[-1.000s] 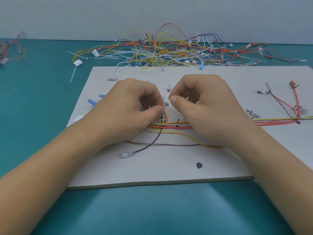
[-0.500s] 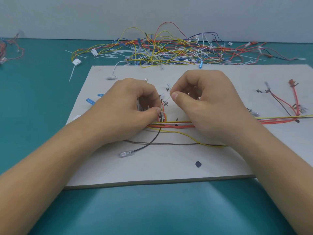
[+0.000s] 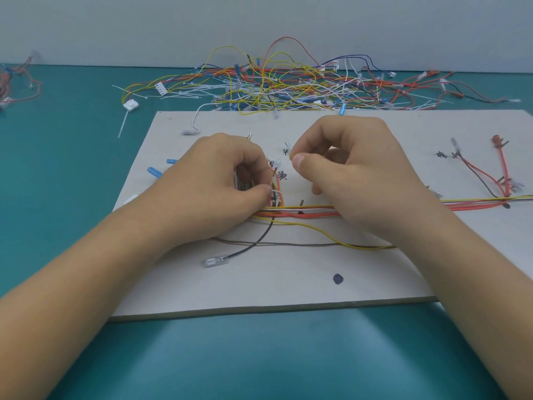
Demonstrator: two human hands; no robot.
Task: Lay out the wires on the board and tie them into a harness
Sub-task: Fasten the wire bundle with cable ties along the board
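A pale board [image 3: 288, 284] lies on the teal table. Across its middle runs a bundle of yellow, white and red wires [image 3: 311, 210], which bends upward at its left end. There my left hand [image 3: 219, 183] pinches the bundle between thumb and fingers, at a white cable tie [image 3: 276, 193] looped around it. My right hand [image 3: 352, 171] is just to the right, thumb and forefinger closed on what looks like the tie's thin tail, held above the board. A black wire with a clear terminal [image 3: 216, 260], a brown wire [image 3: 288, 243] and a yellow wire [image 3: 331, 240] lie loose below the bundle.
A big tangle of loose wires and white ties [image 3: 288, 85] lies behind the board. Red and black branch wires [image 3: 490, 177] sit at the board's right. A small harness [image 3: 17, 82] lies far left. Blue terminals [image 3: 154, 171] lie by my left hand. A dark peg [image 3: 301, 202] stands by the bundle.
My right hand has lifted a little and drawn its pinched fingertips up and away from my left hand. The left hand has stayed on the bundle.
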